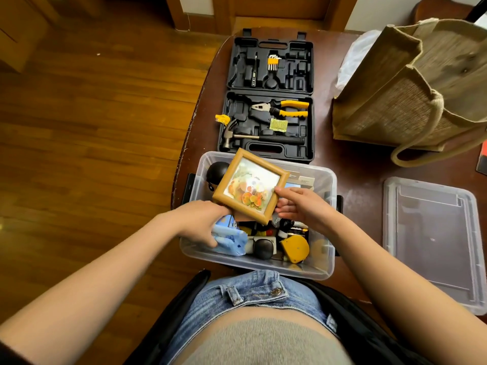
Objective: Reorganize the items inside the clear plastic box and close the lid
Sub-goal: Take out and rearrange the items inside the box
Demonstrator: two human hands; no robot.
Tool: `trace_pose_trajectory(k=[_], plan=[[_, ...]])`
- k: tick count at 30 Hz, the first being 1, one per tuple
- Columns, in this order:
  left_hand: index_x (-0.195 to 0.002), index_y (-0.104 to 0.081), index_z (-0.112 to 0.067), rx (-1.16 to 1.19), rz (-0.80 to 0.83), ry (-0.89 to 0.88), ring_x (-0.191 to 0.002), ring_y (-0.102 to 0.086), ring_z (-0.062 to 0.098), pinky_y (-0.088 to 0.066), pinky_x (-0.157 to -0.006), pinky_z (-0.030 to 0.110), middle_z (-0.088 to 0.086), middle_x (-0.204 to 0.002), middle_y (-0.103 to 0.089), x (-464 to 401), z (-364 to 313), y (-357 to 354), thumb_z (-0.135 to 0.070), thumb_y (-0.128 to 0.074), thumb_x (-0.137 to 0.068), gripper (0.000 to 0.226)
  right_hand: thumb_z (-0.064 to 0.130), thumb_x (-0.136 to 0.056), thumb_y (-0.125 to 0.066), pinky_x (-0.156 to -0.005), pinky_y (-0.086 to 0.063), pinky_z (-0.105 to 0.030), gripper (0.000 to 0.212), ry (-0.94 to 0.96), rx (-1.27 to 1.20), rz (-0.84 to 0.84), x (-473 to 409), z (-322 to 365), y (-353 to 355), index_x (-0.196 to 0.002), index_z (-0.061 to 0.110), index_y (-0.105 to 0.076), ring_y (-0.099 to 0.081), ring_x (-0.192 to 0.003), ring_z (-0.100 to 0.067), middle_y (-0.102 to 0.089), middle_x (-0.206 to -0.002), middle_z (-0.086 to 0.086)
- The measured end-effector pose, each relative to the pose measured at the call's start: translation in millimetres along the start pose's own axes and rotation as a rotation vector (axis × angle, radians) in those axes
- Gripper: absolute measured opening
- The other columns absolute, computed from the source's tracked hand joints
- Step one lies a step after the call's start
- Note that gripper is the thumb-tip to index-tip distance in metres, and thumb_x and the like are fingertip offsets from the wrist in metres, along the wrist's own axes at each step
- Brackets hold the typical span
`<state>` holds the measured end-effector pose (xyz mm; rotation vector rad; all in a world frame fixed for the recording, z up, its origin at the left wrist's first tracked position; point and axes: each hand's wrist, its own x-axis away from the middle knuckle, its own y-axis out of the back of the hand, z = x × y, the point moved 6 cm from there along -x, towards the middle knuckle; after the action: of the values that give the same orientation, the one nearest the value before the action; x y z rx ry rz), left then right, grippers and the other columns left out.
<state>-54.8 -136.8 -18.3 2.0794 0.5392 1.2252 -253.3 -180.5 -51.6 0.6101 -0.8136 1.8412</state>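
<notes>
Mid-sort: right hand point(300, 206) pinches picture frame point(250, 187) above cluttered box point(326, 180), left hand point(204, 223) grips blue cloth point(232, 239), lid point(432, 241) still off on counter point(355, 164).

The box point(328, 180) and its lid point(432, 241) are clear, smooth plastic. The picture frame point(274, 210) is matt wood; the bag point(390, 101) is rough woven cloth.

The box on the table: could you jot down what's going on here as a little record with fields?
box: clear plastic box, open, near table edge
held item: picture frame, above the box
left hand: holds the frame's lower left corner
right hand: pinches the frame's right edge
inside box: blue cloth, yellow tape measure, black balls, small clutter
lid: off, flat on the table right of the box
behind box: open tool case with pliers and hammer
far right: woven bag
</notes>
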Motion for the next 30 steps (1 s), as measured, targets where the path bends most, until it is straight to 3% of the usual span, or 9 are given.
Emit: trace_pose_trajectory(k=[3, 5, 7, 13, 19, 22, 24, 27, 30], plan=[[-0.082, -0.046, -0.024, 0.267, 0.024, -0.008, -0.059, -0.042, 0.004, -0.032, -0.051, 0.019, -0.010, -0.073, -0.049, 12.3, 5.2, 22.2, -0.034, -0.079, -0.067, 0.038, 0.031, -0.086, -0.066, -0.054, -0.054, -0.018, 0.020, 0.022, -0.011, -0.027, -3.6, 0.6, -5.7, -0.087, 0.012, -0.061, -0.065, -0.056, -0.009, -0.064, -0.061, 0.002], [-0.092, -0.055, -0.025, 0.516, 0.051, -0.023, -0.066, -0.055, 0.000, -0.042, -0.058, 0.014, -0.010, -0.080, -0.062, 20.3, 8.2, 35.3, -0.031, -0.082, -0.069, 0.036, 0.031, -0.086, -0.066, -0.055, -0.055, -0.019, 0.020, 0.046, -0.009, -0.067, -5.8, 1.1, -7.9, -0.086, 0.012, -0.060, -0.065, -0.054, -0.009, -0.064, -0.063, 0.000], [-0.101, -0.060, -0.023, 0.841, 0.035, 0.004, -0.083, -0.068, 0.004, -0.053, -0.067, 0.020, -0.011, -0.094, -0.072, 24.7, 12.2, 40.4, -0.025, -0.083, -0.071, 0.038, 0.032, -0.086, -0.066, -0.058, -0.058, -0.021, 0.023, 0.069, 0.037, -0.111, -6.4, 2.7, -9.0, -0.087, 0.010, -0.060, -0.065, -0.055, -0.010, -0.064, -0.067, -0.004], [-0.107, -0.065, -0.020, 1.421, -0.261, 0.124, -0.097, -0.069, 0.015, -0.055, -0.080, 0.028, -0.003, -0.103, -0.074, 4.7, 22.3, 33.1, -0.029, -0.072, -0.068, 0.040, 0.033, -0.086, -0.064, -0.061, -0.059, -0.023, 0.025, 0.099, 0.111, -0.107, 1.7, 6.9, -15.3, -0.086, 0.009, -0.057, -0.066, -0.057, -0.012, -0.065, -0.074, -0.009], [-0.106, -0.064, -0.018, 1.515, -0.331, 0.144, -0.088, -0.071, 0.013, -0.056, -0.065, 0.021, -0.003, -0.097, -0.075, -0.7, 29.1, 28.9, -0.029, -0.074, -0.068, 0.040, 0.024, -0.092, -0.059, -0.066, -0.054, -0.020, 0.016, -0.116, 0.568, 0.196, 28.2, -23.7, -16.6, -0.094, 0.009, -0.066, -0.063, -0.075, -0.008, -0.071, -0.094, -0.004], [-0.103, -0.065, -0.019, 1.522, -0.350, 0.144, -0.086, -0.072, 0.011, -0.055, -0.064, 0.020, -0.004, -0.094, -0.075, -1.9, 30.2, 29.0, -0.031, -0.075, -0.066, 0.040, 0.019, -0.098, -0.049, -0.071, -0.050, -0.014, 0.026, -0.198, 0.759, 0.361, 34.8, -39.5, -38.5, -0.110, 0.006, -0.067, -0.061, -0.078, -0.001, -0.069, -0.102, -0.001], [-0.102, -0.065, -0.019, 1.521, -0.359, 0.145, -0.086, -0.071, 0.011, -0.055, -0.065, 0.020, -0.005, -0.094, -0.075, -2.9, 30.6, 28.7, -0.033, -0.075, -0.062, 0.043, 0.016, -0.099, -0.046, -0.076, -0.047, -0.010, 0.028, -0.142, 0.891, 0.410, 32.6, -43.1, -62.4, -0.117, 0.005, -0.065, -0.061, -0.085, 0.004, -0.067, -0.106, 0.003], [-0.102, -0.065, -0.019, 1.520, -0.355, 0.140, -0.088, -0.071, 0.011, -0.055, -0.066, 0.020, -0.005, -0.094, -0.075, -3.0, 30.9, 27.6, -0.033, -0.076, -0.064, 0.042, 0.016, -0.100, -0.042, -0.101, -0.037, -0.022, 0.032, 0.018, 1.061, 0.405, 17.9, -43.4, -103.0, -0.127, 0.009, -0.059, -0.053, -0.119, -0.013, -0.058, -0.131, -0.002], [-0.102, -0.066, -0.020, 1.504, -0.344, 0.138, -0.091, -0.071, 0.012, -0.056, -0.071, 0.022, -0.004, -0.097, -0.075, -3.5, 31.2, 26.7, -0.030, -0.075, -0.073, 0.032, 0.014, -0.101, -0.038, -0.107, -0.030, -0.025, 0.036, 0.088, 1.124, 0.383, -6.5, -49.7, -135.7, -0.133, 0.009, -0.052, -0.041, -0.132, -0.020, -0.046, -0.144, -0.007]])
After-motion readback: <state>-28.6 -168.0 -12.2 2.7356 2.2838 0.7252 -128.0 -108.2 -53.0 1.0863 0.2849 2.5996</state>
